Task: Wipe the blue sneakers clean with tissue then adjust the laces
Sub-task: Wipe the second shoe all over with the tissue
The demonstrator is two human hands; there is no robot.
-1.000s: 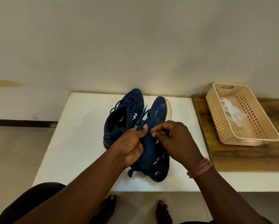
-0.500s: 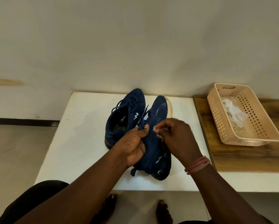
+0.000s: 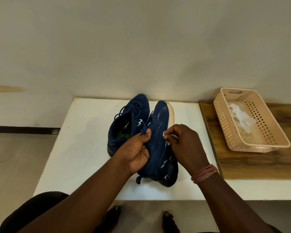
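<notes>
Navy knit sneaker [image 3: 158, 140] — white sole edge, tipped on its side on the white table [image 3: 84, 148], toe pointing away. Left hand [image 3: 134, 152] grips its collar; right hand [image 3: 183, 142] pinches a tissue [image 3: 166, 136] against its side.

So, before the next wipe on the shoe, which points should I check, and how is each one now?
1. Left hand grips the tilted shoe firmly: ok.
2. Right hand pinches the tissue: ok.
3. Tissue touches the shoe's side: ok.
4. Tissue clean enough to go on: cannot tell, only a small bit shows.
5. Other shoe stands apart from the wiping hand, on the table: ok.
6. Laces adjusted: not ok, they hang loose.
</notes>
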